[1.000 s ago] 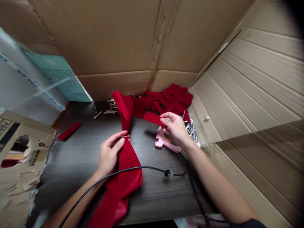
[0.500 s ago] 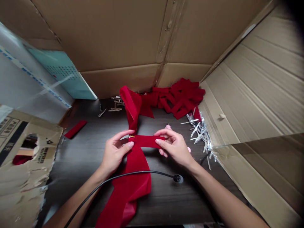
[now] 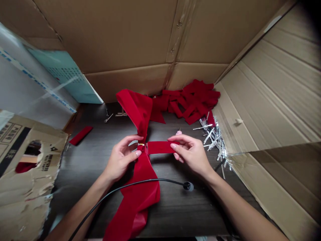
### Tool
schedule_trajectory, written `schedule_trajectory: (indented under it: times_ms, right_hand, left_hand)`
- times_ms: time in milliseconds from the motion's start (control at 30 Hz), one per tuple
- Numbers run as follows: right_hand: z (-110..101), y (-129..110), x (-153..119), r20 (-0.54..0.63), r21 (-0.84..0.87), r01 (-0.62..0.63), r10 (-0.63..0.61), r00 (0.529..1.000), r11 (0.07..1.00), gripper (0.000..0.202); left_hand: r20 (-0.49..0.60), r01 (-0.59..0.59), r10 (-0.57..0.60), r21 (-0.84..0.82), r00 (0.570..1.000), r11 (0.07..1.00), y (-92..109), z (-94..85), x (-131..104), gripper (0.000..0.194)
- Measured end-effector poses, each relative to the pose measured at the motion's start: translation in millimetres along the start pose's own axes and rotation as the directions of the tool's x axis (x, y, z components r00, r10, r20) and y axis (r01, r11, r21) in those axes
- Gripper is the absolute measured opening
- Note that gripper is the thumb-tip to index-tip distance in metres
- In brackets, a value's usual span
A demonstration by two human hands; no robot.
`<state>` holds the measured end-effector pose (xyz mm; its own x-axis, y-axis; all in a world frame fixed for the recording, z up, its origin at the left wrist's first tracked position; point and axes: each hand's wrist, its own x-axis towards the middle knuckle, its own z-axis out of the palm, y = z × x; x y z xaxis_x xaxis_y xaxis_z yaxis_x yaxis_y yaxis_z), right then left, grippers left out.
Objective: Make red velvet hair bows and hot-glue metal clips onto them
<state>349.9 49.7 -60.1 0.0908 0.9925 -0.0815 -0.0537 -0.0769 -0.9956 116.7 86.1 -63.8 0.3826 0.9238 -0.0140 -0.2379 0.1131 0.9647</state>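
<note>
A long red velvet ribbon [image 3: 146, 170] runs from near the table's front edge up to a raised loop, gathered at its middle. My left hand [image 3: 122, 155] pinches that gathered middle between thumb and fingers, beside a small gold-coloured piece [image 3: 141, 144]. A short red strip [image 3: 160, 147] stretches sideways from the middle. Its right end is pinched in my right hand [image 3: 189, 152], the thumb on top. Behind my right hand a small pink object [image 3: 179, 133] with a thin dark tip shows in part.
Red strips [image 3: 198, 100] are heaped at the back right, above scattered silvery clips [image 3: 215, 142]. One strip [image 3: 80, 135] lies left. A black cable [image 3: 140, 181] crosses in front of the ribbon. Cardboard walls [image 3: 125, 36] enclose the dark table [image 3: 180, 207]; a torn box [image 3: 27, 201] stands left.
The short strip's left end has shifted right, off the ribbon's middle, uncovering more of the gold-coloured piece. My right hand has moved slightly right. The upper loop has spread leftward.
</note>
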Motion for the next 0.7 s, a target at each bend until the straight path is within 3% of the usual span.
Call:
schedule_trajectory:
  times_ms: [167,500,600,700]
  right_hand:
    - [3.3,0.4,-0.3,-0.04,-0.059,0.059,-0.061,0.997,0.997,0.019]
    - [2.1,3.7,-3.0,-0.107,-0.232,0.158,-0.187,0.977,0.96,0.011]
    - [9.9,1.1,-6.7,-0.035,-0.188,0.137,-0.146,0.989,0.973,0.011]
    - [19.0,-0.3,-10.5,0.061,-0.086,0.034,-0.029,0.998,0.996,0.015]
  left_hand:
    - [-0.021,-0.006,0.008,0.074,1.0,0.997,-3.2,-0.5,-2.5,0.032]
    - [0.053,-0.011,-0.001,0.212,0.999,0.977,-3.7,1.5,-7.2,0.037]
    - [0.098,-0.015,-0.014,0.292,0.995,0.956,-5.4,3.2,-7.2,0.04]
    - [0.163,-0.035,-0.022,0.335,0.986,0.942,-6.7,8.9,-6.9,0.043]
